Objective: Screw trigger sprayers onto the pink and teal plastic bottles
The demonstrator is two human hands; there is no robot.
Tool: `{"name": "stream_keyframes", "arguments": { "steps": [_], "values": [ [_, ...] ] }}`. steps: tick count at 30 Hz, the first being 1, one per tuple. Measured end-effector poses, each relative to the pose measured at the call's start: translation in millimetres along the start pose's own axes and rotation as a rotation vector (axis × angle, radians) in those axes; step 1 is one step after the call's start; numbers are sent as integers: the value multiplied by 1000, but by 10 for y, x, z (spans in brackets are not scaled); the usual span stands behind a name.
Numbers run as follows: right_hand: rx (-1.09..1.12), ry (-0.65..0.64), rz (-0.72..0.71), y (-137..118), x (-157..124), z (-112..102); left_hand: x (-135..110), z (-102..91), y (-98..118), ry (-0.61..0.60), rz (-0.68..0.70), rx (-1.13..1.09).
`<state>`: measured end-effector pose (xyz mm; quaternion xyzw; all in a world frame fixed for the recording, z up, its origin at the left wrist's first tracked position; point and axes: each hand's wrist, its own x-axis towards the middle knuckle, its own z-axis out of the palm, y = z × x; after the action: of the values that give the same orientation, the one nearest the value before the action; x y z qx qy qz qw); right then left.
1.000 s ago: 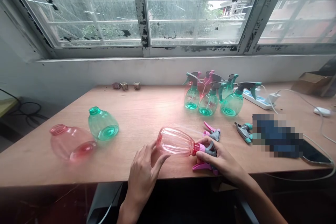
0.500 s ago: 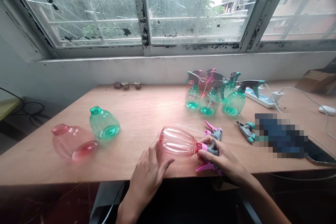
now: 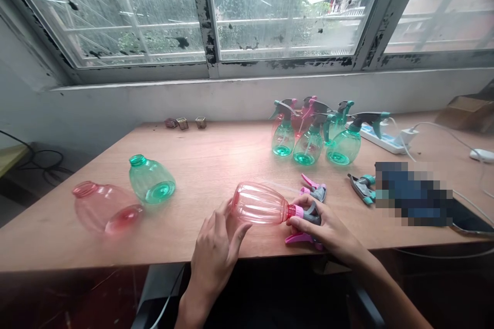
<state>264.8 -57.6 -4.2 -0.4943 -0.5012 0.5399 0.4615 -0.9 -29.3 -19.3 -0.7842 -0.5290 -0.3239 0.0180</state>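
A clear pink bottle (image 3: 260, 204) lies sideways just above the table's front part, neck to the right. My left hand (image 3: 216, 247) cups its base, fingers behind it and thumb apart below. Pinched in my right hand (image 3: 320, 223) is the pink collar (image 3: 296, 211) of a grey spray head (image 3: 312, 214), which sits at the bottle's neck. Under that hand shows a pink trigger (image 3: 299, 238); I cannot tell whether it belongs to the same head. Just behind lies a loose pink and grey spray head (image 3: 314, 190) with a clear tube.
To the left are an open pink bottle (image 3: 104, 208) and an open green bottle (image 3: 152, 181). Several complete spray bottles (image 3: 307, 146) stand at the back. On the right are a green and grey spray head (image 3: 363, 188), a blurred-out item (image 3: 415, 195) and a power strip (image 3: 386, 139).
The view has shifted slightly. Both hands keep their places on the pink bottle, and the left thumb has barely moved. Nothing has been let go.
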Motion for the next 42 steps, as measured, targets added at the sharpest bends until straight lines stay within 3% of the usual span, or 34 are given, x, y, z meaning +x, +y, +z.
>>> {"name": "stream_keyframes", "arguments": {
  "steps": [11,16,23,27,32,42],
  "values": [
    [-144,78,-127,0,25,8,28,-35,31,-26,-26,-96],
    [-27,98,-34,17,24,12,40,-19,-20,-20,5,-172],
    [-50,72,-82,32,4,-9,39,-45,-39,-11,-16,-285],
    [-50,7,-140,43,-23,-21,-4,-52,-64,-68,-33,-301],
    [-50,-75,-91,11,-31,-3,-27,-13,-64,-144,-46,-212],
    [30,-27,-42,31,0,6,52,-38,0,-158,-27,-201]
  ]
}}
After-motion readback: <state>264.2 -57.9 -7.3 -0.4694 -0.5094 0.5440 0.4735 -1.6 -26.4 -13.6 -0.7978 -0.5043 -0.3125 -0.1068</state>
